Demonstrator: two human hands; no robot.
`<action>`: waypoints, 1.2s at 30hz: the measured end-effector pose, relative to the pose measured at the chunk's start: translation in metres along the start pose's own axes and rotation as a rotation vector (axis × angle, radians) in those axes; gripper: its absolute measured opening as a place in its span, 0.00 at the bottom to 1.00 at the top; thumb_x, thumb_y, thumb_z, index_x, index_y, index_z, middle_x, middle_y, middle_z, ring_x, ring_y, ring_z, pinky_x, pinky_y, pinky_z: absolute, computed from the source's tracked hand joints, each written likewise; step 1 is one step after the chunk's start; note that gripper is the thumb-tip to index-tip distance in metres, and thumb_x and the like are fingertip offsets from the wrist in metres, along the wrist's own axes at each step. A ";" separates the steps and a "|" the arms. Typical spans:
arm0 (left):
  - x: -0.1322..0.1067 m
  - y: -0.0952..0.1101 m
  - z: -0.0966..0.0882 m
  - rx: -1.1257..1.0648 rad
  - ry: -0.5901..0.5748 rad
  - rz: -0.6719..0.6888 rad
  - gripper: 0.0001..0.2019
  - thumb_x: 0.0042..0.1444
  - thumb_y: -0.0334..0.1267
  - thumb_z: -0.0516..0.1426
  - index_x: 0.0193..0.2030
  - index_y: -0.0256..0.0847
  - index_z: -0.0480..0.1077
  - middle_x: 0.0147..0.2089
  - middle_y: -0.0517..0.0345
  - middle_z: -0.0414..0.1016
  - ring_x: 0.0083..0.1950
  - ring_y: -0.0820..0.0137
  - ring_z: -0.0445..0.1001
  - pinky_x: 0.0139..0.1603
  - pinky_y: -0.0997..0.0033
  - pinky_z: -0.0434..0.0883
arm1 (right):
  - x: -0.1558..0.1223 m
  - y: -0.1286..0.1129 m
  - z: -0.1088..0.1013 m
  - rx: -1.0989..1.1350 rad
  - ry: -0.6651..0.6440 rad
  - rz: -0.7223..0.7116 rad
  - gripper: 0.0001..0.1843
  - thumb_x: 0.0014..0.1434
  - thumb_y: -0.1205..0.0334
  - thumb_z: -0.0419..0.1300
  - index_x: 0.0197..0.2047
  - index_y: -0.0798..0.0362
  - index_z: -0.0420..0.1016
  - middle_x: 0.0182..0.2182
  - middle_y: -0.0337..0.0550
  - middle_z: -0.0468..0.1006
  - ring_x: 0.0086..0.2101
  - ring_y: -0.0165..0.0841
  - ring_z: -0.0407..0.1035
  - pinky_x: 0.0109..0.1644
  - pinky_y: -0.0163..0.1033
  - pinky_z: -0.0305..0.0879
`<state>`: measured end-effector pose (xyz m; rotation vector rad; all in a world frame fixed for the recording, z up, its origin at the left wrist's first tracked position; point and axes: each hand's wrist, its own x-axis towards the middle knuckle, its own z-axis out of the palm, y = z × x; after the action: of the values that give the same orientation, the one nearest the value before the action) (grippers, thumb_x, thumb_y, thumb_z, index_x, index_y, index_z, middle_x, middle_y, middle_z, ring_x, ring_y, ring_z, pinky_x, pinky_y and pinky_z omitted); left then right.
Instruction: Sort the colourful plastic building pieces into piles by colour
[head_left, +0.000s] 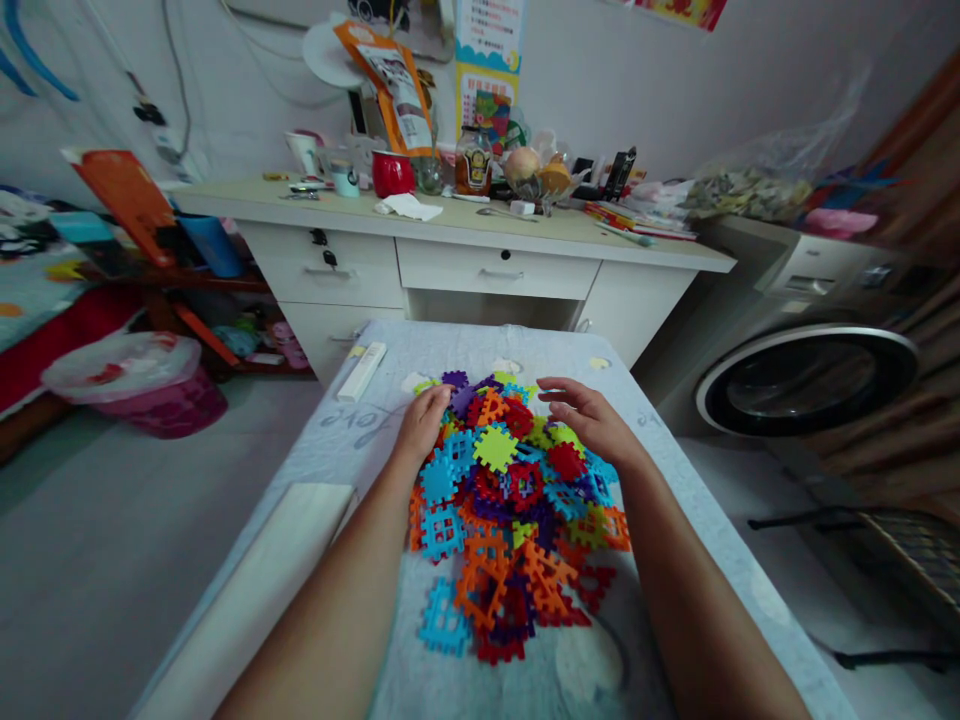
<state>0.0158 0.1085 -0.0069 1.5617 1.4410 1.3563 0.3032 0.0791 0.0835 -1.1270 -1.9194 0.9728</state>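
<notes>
A heap of several flat plastic interlocking tiles (pixel 510 510) in blue, orange, red, green and purple lies on a table covered with a pale blue cloth (pixel 352 440). My left hand (pixel 424 420) rests on the heap's far left edge, fingers curved over the tiles. My right hand (pixel 589 415) hovers over the heap's far right side, palm down with fingers spread and slightly bent. Neither hand clearly grips a tile. Both forearms reach in from the bottom of the view, one on each side of the heap.
A white remote control (pixel 361 371) lies at the table's far left. A pale flat board (pixel 247 600) lies along its left edge. Beyond stands a white desk (pixel 495 270) crowded with cups and jars. A washing machine (pixel 806 375) is at right, a pink bin (pixel 135 385) at left.
</notes>
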 end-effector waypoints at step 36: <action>-0.189 0.045 -0.052 0.678 -0.487 0.185 0.70 0.24 0.57 0.71 0.75 0.53 0.39 0.78 0.42 0.28 0.75 0.34 0.38 0.65 0.33 0.57 | -0.020 0.043 0.010 -0.587 0.293 0.119 0.25 0.54 0.66 0.58 0.57 0.54 0.72 0.50 0.53 0.74 0.50 0.42 0.69 0.58 0.48 0.64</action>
<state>0.0039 -0.0923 -0.0019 2.2975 1.5337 0.4998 0.3186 0.0735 0.0375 -1.6241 -1.9548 0.2650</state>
